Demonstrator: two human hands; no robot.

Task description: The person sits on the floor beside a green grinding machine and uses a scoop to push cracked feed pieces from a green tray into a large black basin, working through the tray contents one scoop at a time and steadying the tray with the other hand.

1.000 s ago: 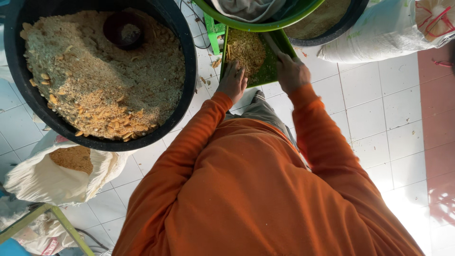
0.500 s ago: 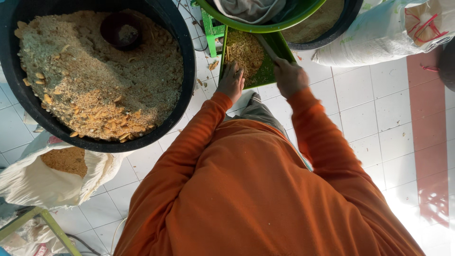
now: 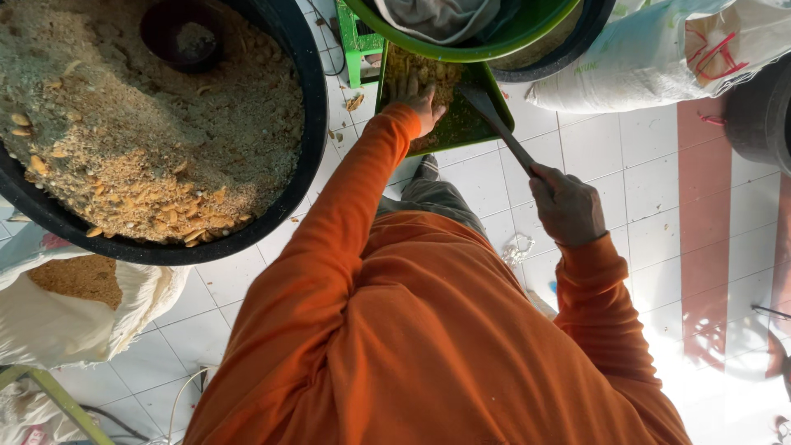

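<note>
My left hand (image 3: 416,95) lies flat, fingers spread, on a heap of chopped brown-yellow material in a shallow green tray (image 3: 461,136) on the tiled floor. My right hand (image 3: 568,206) is closed around the handle of a long knife (image 3: 494,124). The knife's blade slants up over the tray's right side, just right of my left hand. Both arms are in orange sleeves.
A big black tub (image 3: 309,124) of coarse meal and chopped bits sits at the left, with a dark bowl (image 3: 181,33) in it. A green basin (image 3: 470,45) overhangs the tray's far end. White sacks lie at upper right (image 3: 659,58) and lower left (image 3: 49,321).
My right hand has drawn back from the tray toward my body, taking the knife with it. My left hand has stayed on the heap in the tray.
</note>
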